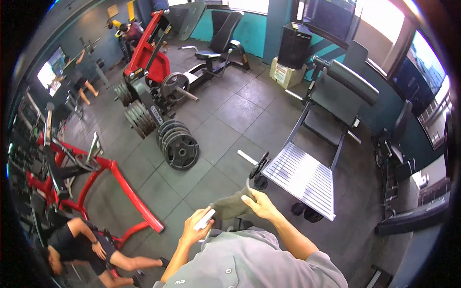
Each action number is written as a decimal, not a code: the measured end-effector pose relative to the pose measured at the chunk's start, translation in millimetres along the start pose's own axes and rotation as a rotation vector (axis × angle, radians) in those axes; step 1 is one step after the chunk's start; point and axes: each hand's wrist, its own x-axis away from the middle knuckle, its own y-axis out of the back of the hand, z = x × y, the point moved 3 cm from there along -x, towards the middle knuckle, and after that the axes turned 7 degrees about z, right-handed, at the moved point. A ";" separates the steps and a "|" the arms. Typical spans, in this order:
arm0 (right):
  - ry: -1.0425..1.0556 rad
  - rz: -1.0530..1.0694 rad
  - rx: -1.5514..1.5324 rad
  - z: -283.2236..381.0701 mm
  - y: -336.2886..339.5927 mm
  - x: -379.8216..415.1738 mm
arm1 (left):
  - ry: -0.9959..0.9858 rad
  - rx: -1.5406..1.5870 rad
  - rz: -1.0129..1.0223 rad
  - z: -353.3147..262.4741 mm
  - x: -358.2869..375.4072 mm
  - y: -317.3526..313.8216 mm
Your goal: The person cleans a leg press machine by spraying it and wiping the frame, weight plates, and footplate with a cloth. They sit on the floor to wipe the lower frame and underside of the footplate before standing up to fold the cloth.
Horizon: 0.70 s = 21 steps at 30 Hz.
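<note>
My left hand [196, 226] is closed around a small white object [205, 219] in front of my grey shirt. A dark grey-green cloth [231, 207] stretches between my two hands, and my right hand [259, 203] grips its right end near the top edge. The left end of the cloth lies close to my left hand; whether those fingers also hold it cannot be made out. What the white object is stays unclear.
A machine with a ribbed metal footplate [303, 177] stands at the right. Weight plates [181, 151] hang on a red machine ahead. A red frame [129, 197] is at the left, where a person [91, 247] sits. Other people are at the far left.
</note>
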 end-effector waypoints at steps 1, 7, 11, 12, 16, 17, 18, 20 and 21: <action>-0.008 -0.030 0.012 13.8 -5.3 0.7 | -0.079 0.006 0.039 11.8 -11.0 6.1; -0.095 0.018 0.326 61.9 -43.7 1.8 | -0.468 0.071 0.335 4.1 -85.8 46.6; -0.171 0.082 0.383 74.6 -57.6 7.2 | -0.655 0.154 0.558 -24.9 -117.7 42.6; -0.140 0.062 0.382 61.1 -59.3 8.4 | -0.650 0.177 0.678 -24.1 -123.3 38.9; -0.233 -0.147 0.322 92.6 -54.9 26.5 | -0.632 0.187 0.819 -25.9 -139.4 20.4; -0.279 -0.168 0.356 92.5 -51.5 32.5 | -0.719 0.183 0.776 -31.1 -142.6 21.5; -0.325 -0.184 0.388 92.0 -48.6 38.6 | -0.803 0.182 0.729 -36.8 -145.4 23.1; -0.328 -0.214 0.375 87.6 -48.4 53.4 | -0.931 0.234 0.629 -43.2 -147.6 22.4; -0.353 -0.211 0.391 86.9 -46.4 59.3 | -0.988 0.266 0.566 -45.7 -149.1 22.8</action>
